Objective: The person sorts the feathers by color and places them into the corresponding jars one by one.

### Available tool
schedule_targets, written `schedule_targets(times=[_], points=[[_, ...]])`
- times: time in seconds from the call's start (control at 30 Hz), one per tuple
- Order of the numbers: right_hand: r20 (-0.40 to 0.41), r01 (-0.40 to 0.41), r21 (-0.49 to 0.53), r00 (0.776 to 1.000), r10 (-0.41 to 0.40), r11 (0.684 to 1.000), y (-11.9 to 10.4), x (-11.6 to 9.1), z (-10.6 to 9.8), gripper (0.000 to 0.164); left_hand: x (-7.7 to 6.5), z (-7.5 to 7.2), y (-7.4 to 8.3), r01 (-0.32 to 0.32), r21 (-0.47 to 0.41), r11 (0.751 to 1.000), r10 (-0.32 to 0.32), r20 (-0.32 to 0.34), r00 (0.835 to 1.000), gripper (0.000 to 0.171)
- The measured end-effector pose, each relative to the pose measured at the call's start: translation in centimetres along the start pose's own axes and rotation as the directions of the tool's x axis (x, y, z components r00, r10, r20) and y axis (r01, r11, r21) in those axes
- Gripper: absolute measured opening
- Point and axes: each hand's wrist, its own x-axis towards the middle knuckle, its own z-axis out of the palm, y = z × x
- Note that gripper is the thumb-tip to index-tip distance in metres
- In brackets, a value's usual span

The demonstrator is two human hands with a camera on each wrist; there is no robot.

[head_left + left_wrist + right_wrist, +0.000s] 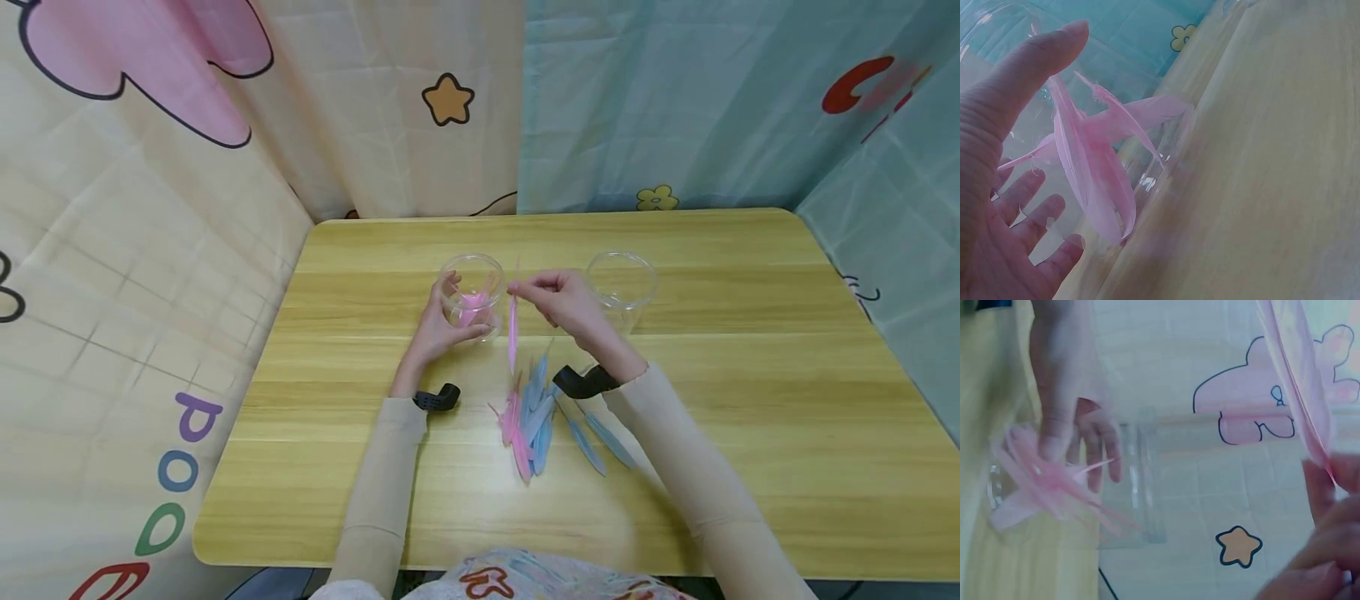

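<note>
My left hand holds a clear plastic cup, with the thumb on one side and the other fingers round the far side. Several pink feathers lie crossed inside that cup. Just to its right, my right hand pinches a single pink feather by its quill between thumb and fingertips. The feather hangs almost straight down outside the cup, vane lowest. In the right wrist view the same pink feather stands out from the pinching fingers.
A second clear cup stands right of my right hand, partly hidden by it. Nearer me lie loose blue feathers and pink feathers in a pile, with two blue feathers apart on the right. Printed curtains border the wooden table.
</note>
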Motion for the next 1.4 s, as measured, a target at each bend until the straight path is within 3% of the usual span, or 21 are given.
schedule_targets(times=[0.1, 0.27, 0.43, 0.53, 0.67, 0.87, 0.97, 1.2, 1.4], points=[[-0.133, 0.107, 0.067, 0.986, -0.097, 0.992, -0.8, 1.1, 0.5, 0.036, -0.1, 0.0, 0.0, 0.013, -0.008, 1.000, -0.013, 0.005, 1.000, 0.109], [-0.312, 0.270, 0.058, 0.919, -0.240, 0.961, -1.2, 3.4, 1.7, 0.029, -0.2, 0.0, 0.1, 0.038, 0.008, 0.999, -0.038, -0.003, 0.999, 0.109], [-0.391, 0.384, 0.003, 0.850, -0.353, 0.923, -0.4, 5.4, 2.7, 0.023, -0.2, 0.0, 0.0, 0.022, 0.006, 1.000, -0.022, -0.006, 1.000, 0.109], [-0.424, 0.396, -0.019, 0.828, -0.366, 0.918, 0.2, 5.8, 3.1, 0.024, -0.1, 0.0, -0.1, 0.008, -0.001, 1.000, -0.008, -0.005, 1.000, 0.108], [-0.443, 0.336, -0.057, 0.835, -0.325, 0.940, 1.2, 5.8, 3.8, 0.029, 0.0, 0.0, -0.2, 0.002, 0.001, 1.000, -0.002, -0.004, 1.000, 0.107], [-0.394, 0.166, -0.157, 0.893, -0.216, 0.973, 2.3, 5.6, 3.8, 0.036, 0.0, 0.1, -0.2, 0.010, 0.011, 1.000, -0.010, -0.004, 1.000, 0.107], [-0.375, 0.120, -0.174, 0.909, -0.179, 0.977, 2.5, 5.4, 3.3, 0.036, -0.1, 0.1, -0.2, 0.011, 0.004, 1.000, -0.011, -0.003, 1.000, 0.107], [-0.357, 0.134, -0.204, 0.912, -0.201, 0.970, 2.8, 4.8, 2.0, 0.032, 0.0, 0.0, -0.2, 0.012, -0.007, 1.000, -0.012, 0.005, 1.000, 0.108], [-0.307, 0.115, -0.308, 0.927, -0.213, 0.944, 3.3, 3.4, 0.7, 0.031, 0.0, -0.1, -0.2, 0.013, -0.001, 1.000, -0.013, 0.004, 1.000, 0.110]])
